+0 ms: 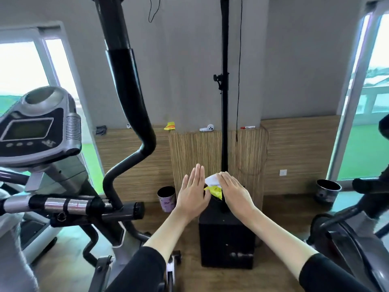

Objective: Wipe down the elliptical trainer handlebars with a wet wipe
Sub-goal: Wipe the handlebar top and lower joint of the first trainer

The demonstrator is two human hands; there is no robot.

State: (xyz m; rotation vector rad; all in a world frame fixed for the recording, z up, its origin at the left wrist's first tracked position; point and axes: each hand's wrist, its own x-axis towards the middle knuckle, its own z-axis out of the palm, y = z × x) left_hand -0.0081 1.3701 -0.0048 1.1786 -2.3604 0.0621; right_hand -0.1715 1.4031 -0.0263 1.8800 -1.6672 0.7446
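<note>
The elliptical trainer stands at the left with its grey console (31, 127). Its tall black moving handlebar (128, 81) curves up beside the console, and a short fixed handlebar (63, 205) with chrome grip plates runs below it. A yellow wipe packet (215, 191) lies on top of a black box (227, 239). A white wet wipe (212, 179) sticks up out of the packet. My right hand (235, 191) lies over the packet and pinches the wipe; its thumb is hidden. My left hand (192, 190) is flat with straight fingers, right beside the packet.
A black pole (224, 81) rises from the box. A purple bin (167, 199) and a dark bin (328, 190) stand on the floor by the wood-panelled wall. Another exercise machine (347, 234) sits at the right. The ledge holds a white controller (207, 128) and a red marker (248, 127).
</note>
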